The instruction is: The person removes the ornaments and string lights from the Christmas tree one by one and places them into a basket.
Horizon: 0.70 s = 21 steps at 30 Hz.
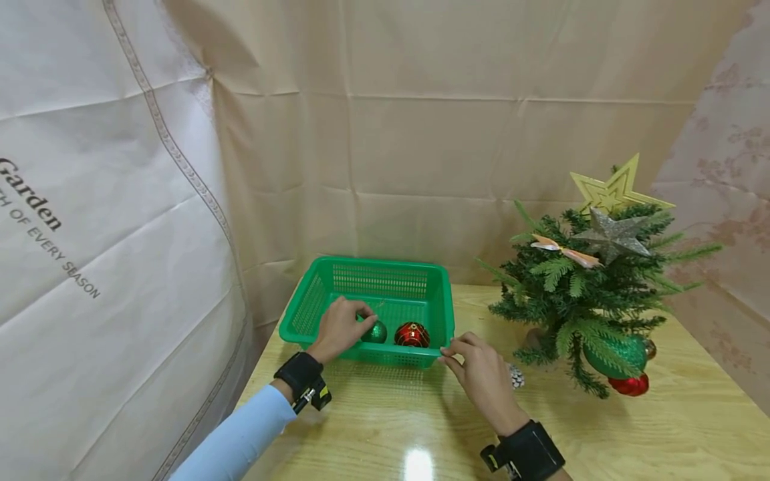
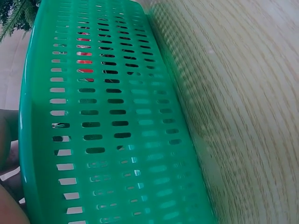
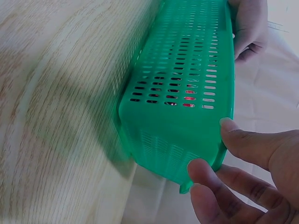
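The right hand (image 1: 478, 374) clamps the near right corner of the green perforated plastic basket (image 1: 391, 262), a sensible brace, towards the pale wooden desk's (image 1: 361, 421) left edge. The left hand (image 1: 341, 327) curls beside the glittery green ball (image 1: 377, 333) near the basket's front edge; whether it grips, I cannot tell. Light fingertips should suffice.

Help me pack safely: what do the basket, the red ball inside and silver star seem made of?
Basket: probably smooth plastic; even slots, slight sheen. Red ball: glossy plastic or glass; bright highlights. Silver star: seemingly glitter-coated, grainy sparkle; core unclear.
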Available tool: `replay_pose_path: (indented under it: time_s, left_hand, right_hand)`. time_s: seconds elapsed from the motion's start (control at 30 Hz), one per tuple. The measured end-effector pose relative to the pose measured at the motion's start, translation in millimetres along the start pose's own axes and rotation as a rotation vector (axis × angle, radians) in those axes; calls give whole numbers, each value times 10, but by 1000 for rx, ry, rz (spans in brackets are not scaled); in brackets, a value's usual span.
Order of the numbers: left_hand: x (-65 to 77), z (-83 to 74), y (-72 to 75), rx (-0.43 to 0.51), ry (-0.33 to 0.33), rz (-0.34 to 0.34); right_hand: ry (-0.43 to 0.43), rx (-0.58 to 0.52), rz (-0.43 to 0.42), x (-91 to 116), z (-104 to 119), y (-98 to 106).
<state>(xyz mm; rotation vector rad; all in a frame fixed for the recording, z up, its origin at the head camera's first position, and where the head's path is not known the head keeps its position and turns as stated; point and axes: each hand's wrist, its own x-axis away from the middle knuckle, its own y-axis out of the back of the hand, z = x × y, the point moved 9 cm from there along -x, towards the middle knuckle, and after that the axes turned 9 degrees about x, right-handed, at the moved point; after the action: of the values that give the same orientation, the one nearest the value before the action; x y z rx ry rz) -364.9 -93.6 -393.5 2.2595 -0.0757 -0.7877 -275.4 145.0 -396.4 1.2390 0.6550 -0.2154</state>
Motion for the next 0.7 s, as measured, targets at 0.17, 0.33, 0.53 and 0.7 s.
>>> replay_pose_path:
  time_s: [0.17,0.33,0.53,0.7]
  left_hand:
    - [-2,8,1,-1,0,11]
    - [-6,7,-1,-5,14,32]
    - [8,11,-15,-20,9,45]
    - [30,57,-39,-35,28,60]
  right_hand:
    - [14,-4,-10,-12,7,16]
    - [18,-1,-17,-17,2,27]
    - [9,-23,-19,-8,-3,23]
    - [-4,-27,-17,4,-8,12]
